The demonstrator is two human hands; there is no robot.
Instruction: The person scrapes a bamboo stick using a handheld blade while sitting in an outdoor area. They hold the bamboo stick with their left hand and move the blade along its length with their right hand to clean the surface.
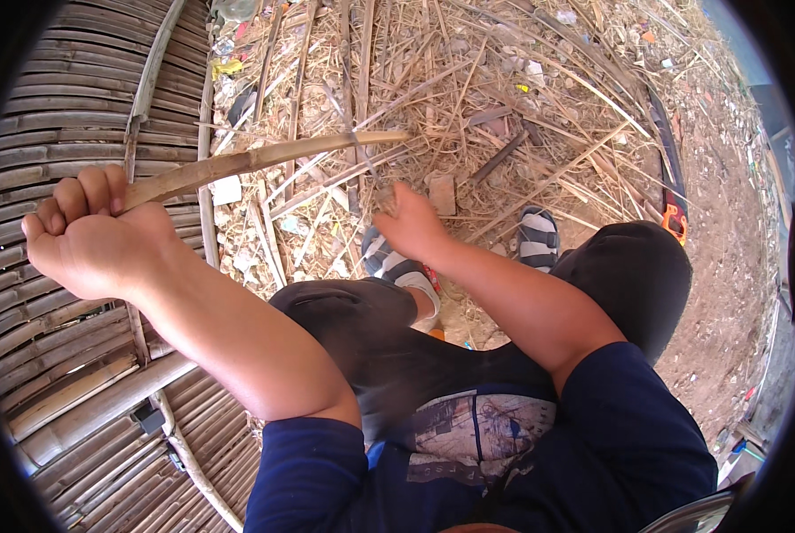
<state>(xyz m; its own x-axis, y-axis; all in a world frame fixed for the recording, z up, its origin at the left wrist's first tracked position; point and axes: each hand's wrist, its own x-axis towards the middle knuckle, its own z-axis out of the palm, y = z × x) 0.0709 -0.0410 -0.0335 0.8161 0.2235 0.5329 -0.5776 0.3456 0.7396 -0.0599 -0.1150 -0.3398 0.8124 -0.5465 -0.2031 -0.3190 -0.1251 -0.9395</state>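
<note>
Wearing a dark blue T-shirt (628, 426), cut off by the lower edge, with a photo-like chest print (477, 435) too creased and shadowed to yield any lettering. Covered at the knees by dark legwear (633, 275). Clenching the right hand (412, 222) round a tool handle, mostly hidden in the fist; crossing the narrow part of a bamboo strip (255, 160) with a thin grey blade (366, 163), too blurred to make out its edge. Cannot tell cutting from merely resting against it. Closing the left hand (104, 240) firmly on the strip's thick end, over a bamboo slat panel (77, 115) cropped by the dark rim. Shod in striped sandals (539, 238), with the left one partly covered. Strewn beyond with straw (468, 98) and small scraps (227, 67), too tiny to read. Bordered at right by a saw-like tool with an orange handle (675, 222).
</note>
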